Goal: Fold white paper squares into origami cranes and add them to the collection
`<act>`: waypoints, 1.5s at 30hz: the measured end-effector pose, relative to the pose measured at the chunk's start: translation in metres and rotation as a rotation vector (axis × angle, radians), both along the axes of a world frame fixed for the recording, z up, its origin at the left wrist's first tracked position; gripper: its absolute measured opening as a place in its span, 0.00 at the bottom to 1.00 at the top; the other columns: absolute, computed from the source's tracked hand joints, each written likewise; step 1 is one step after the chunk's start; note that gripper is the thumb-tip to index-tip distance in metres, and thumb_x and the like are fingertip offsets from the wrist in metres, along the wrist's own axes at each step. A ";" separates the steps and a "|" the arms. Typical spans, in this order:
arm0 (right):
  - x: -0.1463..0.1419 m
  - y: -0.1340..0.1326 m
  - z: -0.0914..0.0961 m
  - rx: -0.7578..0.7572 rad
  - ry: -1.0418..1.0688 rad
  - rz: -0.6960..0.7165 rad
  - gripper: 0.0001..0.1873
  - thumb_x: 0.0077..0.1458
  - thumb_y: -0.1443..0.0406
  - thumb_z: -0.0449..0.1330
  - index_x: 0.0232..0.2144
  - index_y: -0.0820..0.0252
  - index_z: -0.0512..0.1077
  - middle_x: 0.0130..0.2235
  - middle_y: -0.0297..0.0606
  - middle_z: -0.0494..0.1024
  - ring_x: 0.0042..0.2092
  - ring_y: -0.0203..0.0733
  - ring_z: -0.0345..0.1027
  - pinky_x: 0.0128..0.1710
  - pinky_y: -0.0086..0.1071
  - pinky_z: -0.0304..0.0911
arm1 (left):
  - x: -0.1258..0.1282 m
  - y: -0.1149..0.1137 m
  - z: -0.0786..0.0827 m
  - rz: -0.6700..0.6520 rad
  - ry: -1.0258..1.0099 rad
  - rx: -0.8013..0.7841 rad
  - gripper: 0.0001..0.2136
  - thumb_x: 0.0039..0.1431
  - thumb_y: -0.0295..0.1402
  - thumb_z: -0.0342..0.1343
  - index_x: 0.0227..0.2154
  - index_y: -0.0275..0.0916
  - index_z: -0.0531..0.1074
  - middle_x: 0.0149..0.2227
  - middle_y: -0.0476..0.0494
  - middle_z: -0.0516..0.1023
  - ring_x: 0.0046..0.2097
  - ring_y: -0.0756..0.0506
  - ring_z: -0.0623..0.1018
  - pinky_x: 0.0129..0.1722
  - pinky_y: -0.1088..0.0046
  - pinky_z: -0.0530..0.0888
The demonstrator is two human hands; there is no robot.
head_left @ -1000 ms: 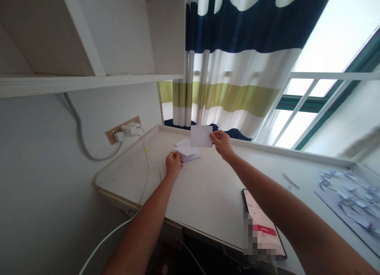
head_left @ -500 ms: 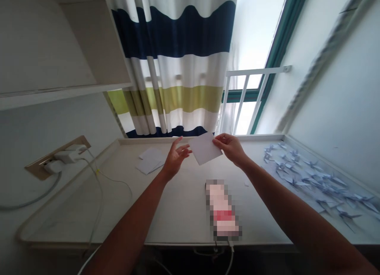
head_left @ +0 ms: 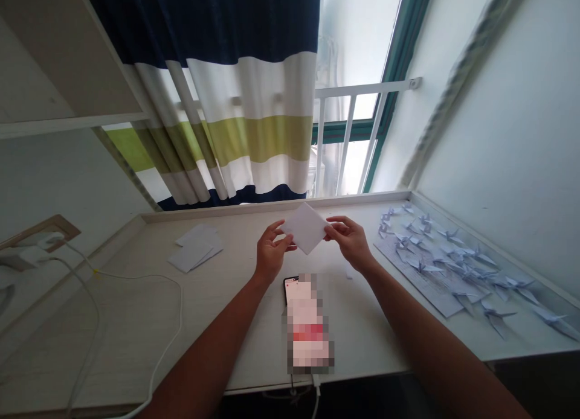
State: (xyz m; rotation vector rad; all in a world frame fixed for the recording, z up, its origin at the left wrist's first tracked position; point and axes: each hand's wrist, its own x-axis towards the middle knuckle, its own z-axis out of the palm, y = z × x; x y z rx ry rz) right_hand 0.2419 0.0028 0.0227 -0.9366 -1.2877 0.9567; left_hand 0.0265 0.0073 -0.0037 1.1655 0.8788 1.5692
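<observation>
Many folded paper cranes (head_left: 448, 235) lie finished on and around a sheet (head_left: 430, 293) at right, and a few paper squares (head_left: 196, 249) remain at left. Your left hand (head_left: 272, 253) and right hand (head_left: 350, 243) pinch one white square (head_left: 304, 227) above the worktop (head_left: 127, 334).

Blurred phone, cut-off edges
The phone (head_left: 307, 325) on the desk (head_left: 113, 322) is pixelated, its screen unreadable. The left hand (head_left: 272, 253) and right hand (head_left: 351, 244) cover the side corners of the white paper square (head_left: 305, 228). The left forearm (head_left: 203, 346) and right forearm (head_left: 430, 340) run off the near edge, the curtain (head_left: 244, 87) off the far edge, the wall socket (head_left: 45, 241) off the left. The paper cranes (head_left: 446, 262) are too small to show their folds; the sheets in the loose paper stack (head_left: 194, 250) cannot be counted.
</observation>
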 end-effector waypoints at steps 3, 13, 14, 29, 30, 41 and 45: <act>0.003 0.002 -0.010 -0.006 0.001 -0.011 0.19 0.46 0.52 0.73 0.34 0.58 0.78 0.29 0.36 0.80 0.31 0.40 0.72 0.38 0.40 0.72 | -0.008 0.003 -0.006 -0.031 0.078 0.004 0.19 0.49 0.41 0.70 0.42 0.38 0.80 0.36 0.47 0.79 0.35 0.47 0.81 0.37 0.64 0.83; 0.010 0.001 -0.015 -0.049 -0.101 0.050 0.21 0.42 0.52 0.74 0.35 0.57 0.79 0.32 0.37 0.81 0.35 0.43 0.75 0.40 0.41 0.72 | -0.031 0.013 -0.014 -0.052 0.251 0.036 0.18 0.47 0.40 0.72 0.40 0.38 0.82 0.41 0.41 0.83 0.36 0.46 0.80 0.38 0.66 0.79; 0.010 0.002 -0.017 -0.049 -0.101 0.052 0.21 0.42 0.52 0.75 0.35 0.57 0.79 0.33 0.38 0.82 0.36 0.44 0.75 0.41 0.41 0.73 | -0.032 0.014 -0.015 -0.034 0.268 0.042 0.18 0.47 0.40 0.72 0.40 0.39 0.82 0.40 0.41 0.83 0.36 0.46 0.80 0.39 0.66 0.79; 0.018 0.006 -0.023 0.071 -0.450 -0.100 0.12 0.54 0.54 0.67 0.35 0.54 0.82 0.34 0.39 0.85 0.37 0.48 0.77 0.42 0.43 0.71 | -0.038 0.012 -0.015 0.039 0.469 0.144 0.12 0.52 0.41 0.69 0.38 0.43 0.84 0.39 0.43 0.86 0.42 0.40 0.83 0.47 0.61 0.78; 0.016 0.005 -0.022 0.080 -0.473 -0.105 0.12 0.55 0.54 0.66 0.34 0.54 0.82 0.35 0.39 0.85 0.38 0.48 0.77 0.42 0.42 0.70 | -0.039 0.013 -0.016 0.046 0.469 0.133 0.12 0.52 0.41 0.69 0.38 0.43 0.84 0.39 0.43 0.86 0.42 0.40 0.83 0.47 0.61 0.79; 0.013 0.006 -0.022 0.063 -0.543 -0.044 0.11 0.56 0.55 0.64 0.34 0.54 0.81 0.33 0.38 0.84 0.36 0.47 0.76 0.41 0.40 0.69 | -0.047 0.023 -0.018 0.014 0.487 0.042 0.14 0.48 0.44 0.71 0.35 0.40 0.84 0.36 0.41 0.85 0.37 0.41 0.83 0.41 0.63 0.79; 0.014 0.007 -0.023 0.068 -0.488 -0.061 0.12 0.54 0.55 0.66 0.35 0.55 0.82 0.35 0.39 0.85 0.38 0.48 0.77 0.43 0.42 0.70 | -0.047 0.023 -0.020 0.000 0.497 0.026 0.16 0.50 0.44 0.69 0.39 0.40 0.84 0.39 0.40 0.85 0.37 0.41 0.82 0.41 0.64 0.78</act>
